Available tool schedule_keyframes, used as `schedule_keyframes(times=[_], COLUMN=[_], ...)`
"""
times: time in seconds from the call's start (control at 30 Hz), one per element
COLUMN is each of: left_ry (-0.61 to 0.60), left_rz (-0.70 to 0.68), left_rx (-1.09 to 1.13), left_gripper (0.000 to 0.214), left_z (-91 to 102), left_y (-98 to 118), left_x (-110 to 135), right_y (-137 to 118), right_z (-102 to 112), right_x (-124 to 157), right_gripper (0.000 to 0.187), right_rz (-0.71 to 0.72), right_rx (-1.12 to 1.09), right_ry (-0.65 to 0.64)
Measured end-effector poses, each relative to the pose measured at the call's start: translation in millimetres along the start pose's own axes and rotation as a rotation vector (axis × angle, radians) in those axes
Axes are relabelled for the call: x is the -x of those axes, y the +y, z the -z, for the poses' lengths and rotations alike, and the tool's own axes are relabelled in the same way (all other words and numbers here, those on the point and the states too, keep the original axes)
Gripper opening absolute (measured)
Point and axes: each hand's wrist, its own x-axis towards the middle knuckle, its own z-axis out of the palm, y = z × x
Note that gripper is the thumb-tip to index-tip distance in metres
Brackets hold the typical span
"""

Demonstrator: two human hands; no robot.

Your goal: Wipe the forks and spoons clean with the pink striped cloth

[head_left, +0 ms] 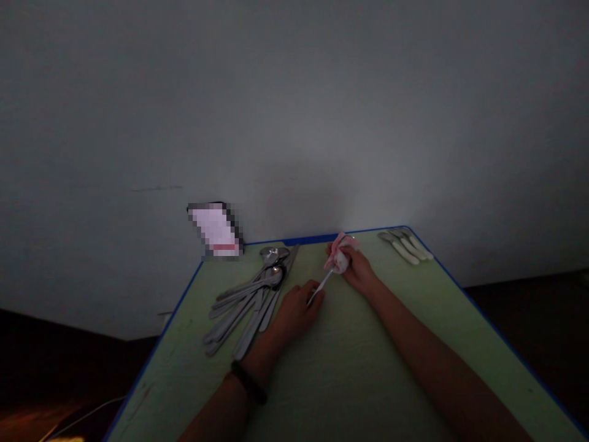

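Note:
My left hand (296, 307) is closed on the handle of a piece of cutlery (324, 282), above the middle of the table. The handle is thin and pale. Its far end goes into a pink and white cloth (339, 258), which hides what kind of cutlery it is. Fingers of my right hand (358, 268) wrap the cloth around that end. Just left of my left hand lies a loose pile of metal cutlery (257, 294), with spoons and at least one knife among it.
Several utensils with cream handles (407, 247) lie side by side at the table's back right corner. A phone-like device (214, 230), blurred out, leans by the back left corner. The pale green table (359, 380) has a blue edge and stands against a grey wall (294, 110).

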Motion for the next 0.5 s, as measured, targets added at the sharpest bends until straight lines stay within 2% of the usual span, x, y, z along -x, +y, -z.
schedule_keyframes(times=[0.5], left_ry=[-0.007], left_rz=[-0.011], left_rx=[0.012], left_gripper=[0.025], left_z=[-0.9], left_y=[-1.4], left_x=[0.0], right_y=[0.2], right_z=[-1.9], right_x=[0.1], right_gripper=[0.014], right_rz=[0.02], right_rx=[0.037], right_ry=[0.002])
